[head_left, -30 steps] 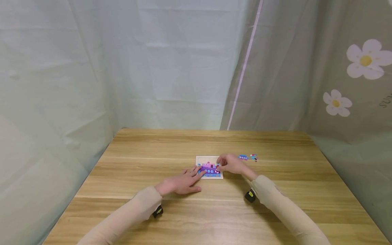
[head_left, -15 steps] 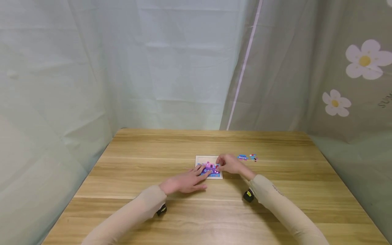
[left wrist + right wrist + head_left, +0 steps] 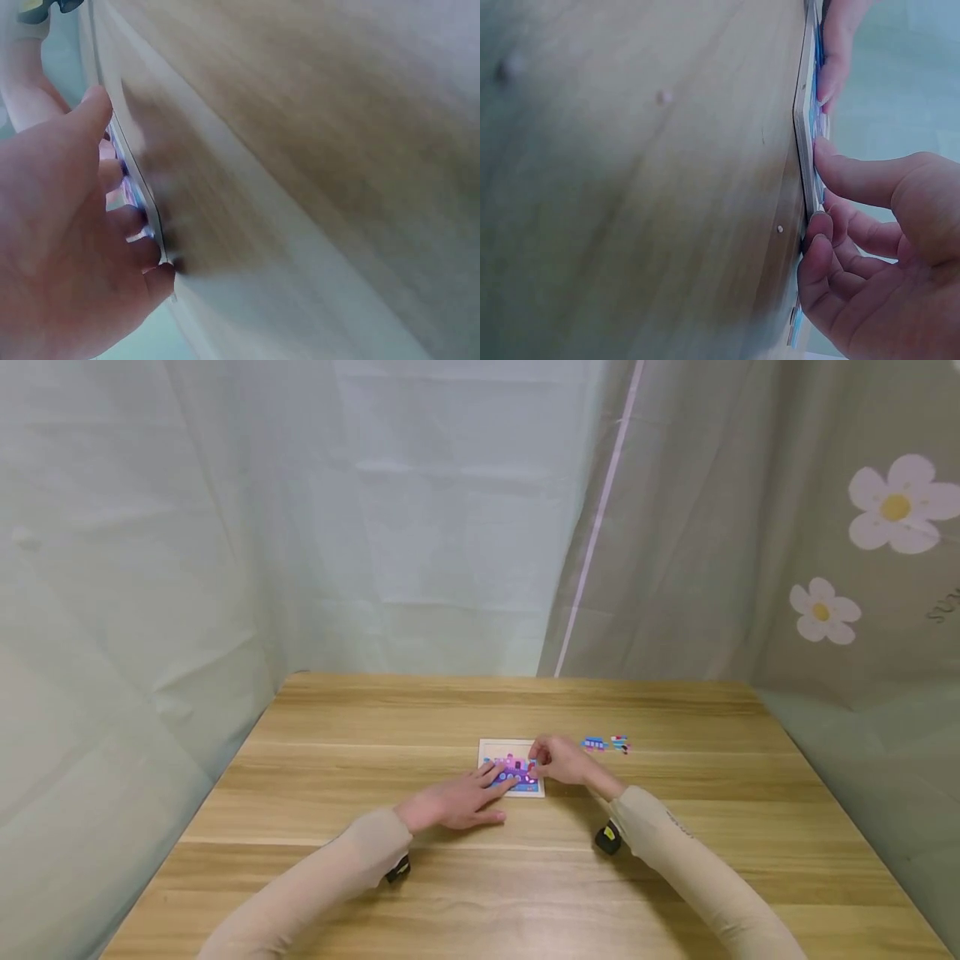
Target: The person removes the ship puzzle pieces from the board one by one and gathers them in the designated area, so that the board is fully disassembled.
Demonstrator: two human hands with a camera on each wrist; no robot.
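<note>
A small jigsaw puzzle in a pale wooden tray (image 3: 495, 742) lies on the table, with a purple and pink ship picture (image 3: 513, 763) in its lower part. My left hand (image 3: 459, 799) rests its outstretched fingers on the picture from the left, covering some of it. At the tray's right side, my right hand (image 3: 564, 761) pinches a puzzle piece (image 3: 532, 768) with red on it between thumb and fingers. In the right wrist view, the right thumb (image 3: 862, 176) lies on the puzzle's face, and the other fingers curl by the tray's edge. The piece is mostly hidden there.
Right of the tray lie loose puzzle pieces: a blue one with windows (image 3: 594, 744) and a blue, white and red cluster (image 3: 621, 744). The wooden table (image 3: 375, 718) ends at curtains (image 3: 450, 527) behind and at the sides.
My left hand has slid a little right across the ship picture, its fingers still spread. The right hand stays at the tray's right side with almost no movement.
</note>
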